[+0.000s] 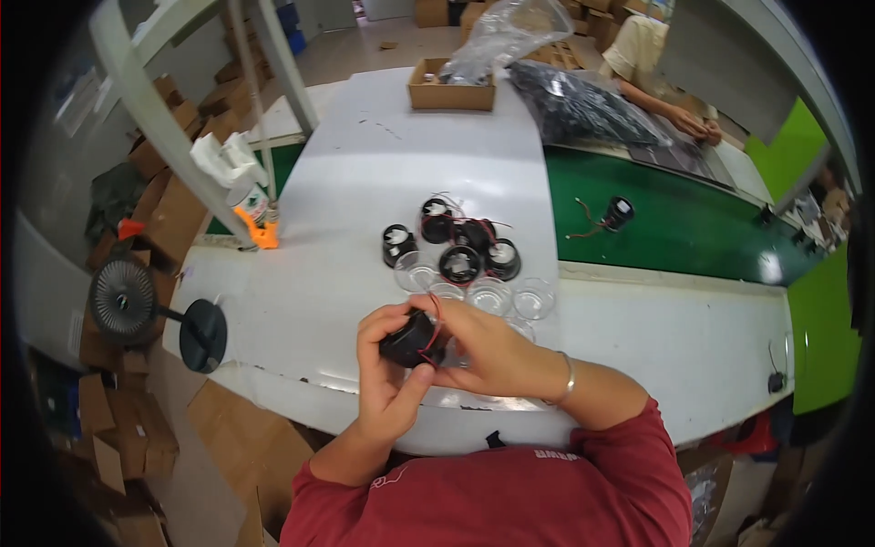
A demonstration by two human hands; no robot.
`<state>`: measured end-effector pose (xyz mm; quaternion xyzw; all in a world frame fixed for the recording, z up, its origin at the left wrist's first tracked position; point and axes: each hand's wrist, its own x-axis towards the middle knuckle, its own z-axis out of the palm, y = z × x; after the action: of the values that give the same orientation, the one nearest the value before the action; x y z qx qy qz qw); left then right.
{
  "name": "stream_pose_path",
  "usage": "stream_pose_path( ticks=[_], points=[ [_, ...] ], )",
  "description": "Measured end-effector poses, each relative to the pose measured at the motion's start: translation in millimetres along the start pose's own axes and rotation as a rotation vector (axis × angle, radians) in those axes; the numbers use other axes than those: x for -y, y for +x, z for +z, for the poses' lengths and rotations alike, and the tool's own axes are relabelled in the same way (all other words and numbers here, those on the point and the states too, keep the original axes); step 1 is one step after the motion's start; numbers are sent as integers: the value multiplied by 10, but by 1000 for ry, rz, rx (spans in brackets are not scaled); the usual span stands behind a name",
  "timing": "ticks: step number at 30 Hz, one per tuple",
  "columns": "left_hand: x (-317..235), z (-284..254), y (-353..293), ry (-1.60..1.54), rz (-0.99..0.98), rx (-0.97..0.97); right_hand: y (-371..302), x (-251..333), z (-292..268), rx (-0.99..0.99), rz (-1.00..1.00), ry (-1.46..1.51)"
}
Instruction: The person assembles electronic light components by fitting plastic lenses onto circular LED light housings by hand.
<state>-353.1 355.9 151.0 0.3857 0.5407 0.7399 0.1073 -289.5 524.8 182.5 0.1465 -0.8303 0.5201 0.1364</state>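
My left hand (387, 394) has its fingers and thumb wrapped round a black round housing (406, 343) with thin red wires, held above the table's near part. From the other side my right hand (497, 354) closes on the same housing, its fingertips near the wires. Something clear shows under the right fingers, but I cannot make out whether it is held. Just beyond my hands stand several clear plastic cups (533, 299). Behind them sits a group of similar black housings (458, 264) with red wires and white patches on top.
A green conveyor belt (570, 246) crosses at right, bearing one wired black housing (620, 211). A cardboard box (451, 98) and a plastic bag of dark parts (583, 105) lie at the back. A small fan (202, 335) stands left. A co-worker's hands (697, 125) are far right.
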Motion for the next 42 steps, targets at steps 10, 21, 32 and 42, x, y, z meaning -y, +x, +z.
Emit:
stream_pose_path(
  ticks=[10, 21, 32, 42],
  points=[
    [-296, -29, 50, 104, -220, 175, -174, 10, 48, 212, 43, 88],
    [-353, 31, -148, -480, -131, -76, -142, 147, -49, 370, 136, 201],
    [-411, -73, -334, -527, 56, 283, -85, 100, 114, 648, 135, 471],
    [-372, -47, -234, -416, 72, 37, -264, 205, 540, 167, 349, 824]
  ],
)
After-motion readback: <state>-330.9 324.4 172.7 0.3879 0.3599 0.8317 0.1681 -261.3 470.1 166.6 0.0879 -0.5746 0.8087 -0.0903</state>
